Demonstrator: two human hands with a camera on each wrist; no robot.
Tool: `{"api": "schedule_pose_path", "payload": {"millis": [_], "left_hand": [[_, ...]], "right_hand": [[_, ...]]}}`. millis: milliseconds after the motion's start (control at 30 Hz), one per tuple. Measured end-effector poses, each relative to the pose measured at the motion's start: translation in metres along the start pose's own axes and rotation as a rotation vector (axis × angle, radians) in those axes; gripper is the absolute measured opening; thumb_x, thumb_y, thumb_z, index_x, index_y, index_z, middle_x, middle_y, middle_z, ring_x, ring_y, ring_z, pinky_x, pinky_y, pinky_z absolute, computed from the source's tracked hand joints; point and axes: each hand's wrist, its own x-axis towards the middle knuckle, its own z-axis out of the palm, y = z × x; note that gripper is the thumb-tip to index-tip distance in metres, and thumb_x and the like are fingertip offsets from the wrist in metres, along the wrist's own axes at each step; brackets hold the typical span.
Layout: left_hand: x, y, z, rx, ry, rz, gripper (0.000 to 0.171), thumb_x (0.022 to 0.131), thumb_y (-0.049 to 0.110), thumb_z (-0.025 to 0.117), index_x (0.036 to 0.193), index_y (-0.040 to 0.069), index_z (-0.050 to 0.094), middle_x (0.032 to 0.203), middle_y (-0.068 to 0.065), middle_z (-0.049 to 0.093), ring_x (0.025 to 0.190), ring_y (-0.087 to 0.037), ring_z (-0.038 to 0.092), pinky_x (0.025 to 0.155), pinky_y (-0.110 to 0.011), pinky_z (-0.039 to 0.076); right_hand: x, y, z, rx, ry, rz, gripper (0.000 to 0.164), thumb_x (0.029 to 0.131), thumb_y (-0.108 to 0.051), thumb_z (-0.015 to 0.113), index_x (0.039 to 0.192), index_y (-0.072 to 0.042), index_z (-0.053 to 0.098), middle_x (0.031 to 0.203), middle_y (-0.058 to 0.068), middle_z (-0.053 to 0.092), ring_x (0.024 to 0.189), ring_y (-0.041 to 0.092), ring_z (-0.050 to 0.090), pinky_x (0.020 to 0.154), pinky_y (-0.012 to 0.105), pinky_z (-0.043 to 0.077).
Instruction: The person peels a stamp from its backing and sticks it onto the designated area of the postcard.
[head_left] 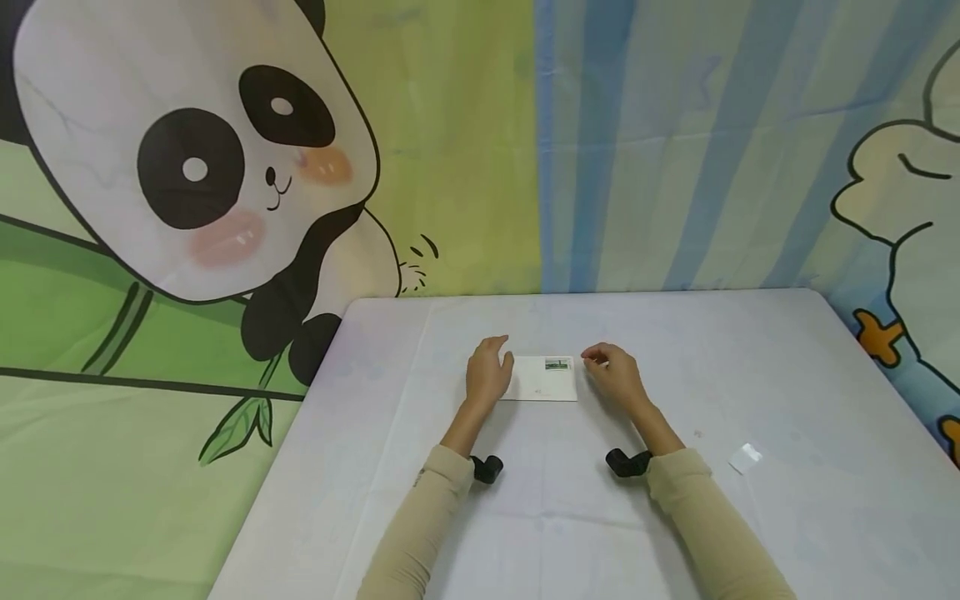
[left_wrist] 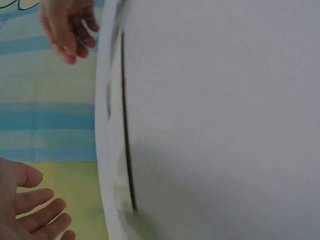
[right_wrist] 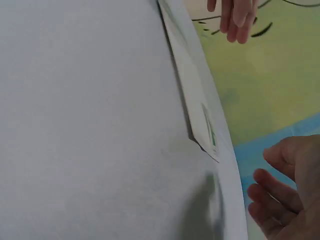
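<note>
A white envelope (head_left: 538,382) lies flat on the table, a green stamp (head_left: 557,365) at its upper right corner. Over the envelope's left end is my left hand (head_left: 489,372), its fingers loosely bent and apart from the paper in the left wrist view. Just beyond the right end hovers my right hand (head_left: 613,373), thumb and fingers relaxed with a gap between them in the right wrist view. Neither hand holds anything. Seen almost edge-on, the envelope (left_wrist: 122,130) shows as a thin strip in both wrist views.
A small shiny clear-white piece (head_left: 745,458) lies on the white table (head_left: 840,533) to the right of my right forearm. Black wrist devices (head_left: 628,463) stick out from both sleeves. Behind the table hangs a printed curtain (head_left: 457,150) with a panda.
</note>
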Motion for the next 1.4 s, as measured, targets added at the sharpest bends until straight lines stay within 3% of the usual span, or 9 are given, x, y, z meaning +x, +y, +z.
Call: {"api": "schedule_pose_path", "payload": {"millis": [100, 233, 367, 500, 700, 867, 900, 1167, 1400], "left_hand": [[-0.008, -0.012, 0.002, 0.161, -0.121, 0.056, 0.047, 0.096, 0.021, 0.05, 0.137, -0.001, 0.039, 0.138, -0.016, 0.042, 0.127, -0.032, 0.038, 0.098, -0.047, 0.035], [-0.012, -0.03, 0.012, 0.253, -0.232, 0.125, 0.056, 0.099, 0.029, 0.041, 0.146, 0.004, 0.021, 0.149, -0.012, 0.026, 0.136, -0.031, 0.021, 0.105, -0.049, 0.024], [-0.014, -0.042, 0.018, 0.28, -0.288, 0.161, 0.056, 0.1, 0.031, 0.037, 0.147, 0.005, 0.017, 0.151, -0.009, 0.021, 0.138, -0.028, 0.015, 0.107, -0.049, 0.018], [-0.018, -0.048, 0.022, 0.309, -0.336, 0.173, 0.054, 0.101, 0.03, 0.033, 0.147, 0.005, 0.017, 0.151, -0.008, 0.019, 0.139, -0.026, 0.012, 0.109, -0.047, 0.013], [-0.021, -0.047, 0.022, 0.355, -0.336, 0.216, 0.052, 0.101, 0.029, 0.032, 0.145, 0.004, 0.022, 0.151, -0.008, 0.021, 0.138, -0.025, 0.014, 0.11, -0.046, 0.011], [-0.026, -0.047, 0.018, 0.33, -0.324, 0.234, 0.051, 0.102, 0.029, 0.03, 0.145, 0.002, 0.024, 0.151, -0.008, 0.021, 0.138, -0.024, 0.014, 0.11, -0.045, 0.01], [-0.026, -0.053, 0.022, 0.337, -0.309, 0.251, 0.052, 0.102, 0.033, 0.026, 0.145, 0.004, 0.022, 0.152, -0.006, 0.019, 0.139, -0.023, 0.012, 0.11, -0.044, 0.008], [-0.029, -0.052, 0.018, 0.357, -0.328, 0.216, 0.052, 0.101, 0.032, 0.029, 0.145, 0.005, 0.024, 0.151, -0.006, 0.021, 0.138, -0.023, 0.015, 0.11, -0.045, 0.01], [-0.02, -0.056, 0.024, 0.388, -0.358, 0.191, 0.051, 0.101, 0.03, 0.032, 0.145, 0.005, 0.024, 0.151, -0.006, 0.02, 0.138, -0.024, 0.015, 0.11, -0.045, 0.011]], "right_hand": [[0.001, -0.004, 0.011, -0.065, 0.007, -0.115, 0.028, 0.087, -0.008, 0.062, 0.114, 0.001, 0.061, 0.116, 0.02, 0.056, 0.109, 0.034, 0.051, 0.089, 0.048, 0.041], [0.003, -0.008, 0.028, -0.209, -0.094, -0.243, 0.055, 0.09, -0.02, 0.061, 0.134, 0.005, 0.041, 0.139, 0.023, 0.037, 0.129, 0.037, 0.031, 0.102, 0.049, 0.028], [-0.001, -0.012, 0.04, -0.294, -0.226, -0.252, 0.072, 0.093, -0.038, 0.053, 0.142, 0.006, 0.023, 0.148, 0.021, 0.019, 0.137, 0.035, 0.015, 0.106, 0.048, 0.021], [-0.006, -0.014, 0.047, -0.34, -0.283, -0.206, 0.076, 0.095, -0.047, 0.044, 0.144, 0.005, 0.017, 0.151, 0.019, 0.012, 0.138, 0.033, 0.008, 0.108, 0.047, 0.018], [-0.011, -0.013, 0.051, -0.465, -0.308, -0.166, 0.074, 0.097, -0.05, 0.032, 0.144, 0.005, 0.015, 0.151, 0.019, 0.01, 0.139, 0.031, 0.005, 0.11, 0.042, 0.009], [-0.013, -0.013, 0.053, -0.506, -0.316, -0.181, 0.074, 0.097, -0.049, 0.031, 0.143, 0.006, 0.015, 0.15, 0.02, 0.011, 0.138, 0.031, 0.005, 0.111, 0.042, 0.006], [-0.014, -0.013, 0.054, -0.513, -0.32, -0.181, 0.074, 0.097, -0.05, 0.031, 0.144, 0.006, 0.015, 0.15, 0.02, 0.011, 0.139, 0.031, 0.005, 0.111, 0.041, 0.006], [-0.015, -0.011, 0.062, -0.603, -0.337, -0.194, 0.077, 0.096, -0.053, 0.03, 0.144, 0.004, 0.011, 0.151, 0.019, 0.009, 0.139, 0.03, 0.003, 0.111, 0.04, 0.003], [-0.008, -0.006, 0.065, -0.565, -0.349, -0.204, 0.077, 0.097, -0.054, 0.025, 0.144, 0.006, 0.01, 0.151, 0.02, 0.006, 0.139, 0.031, 0.002, 0.111, 0.042, 0.003]]}}
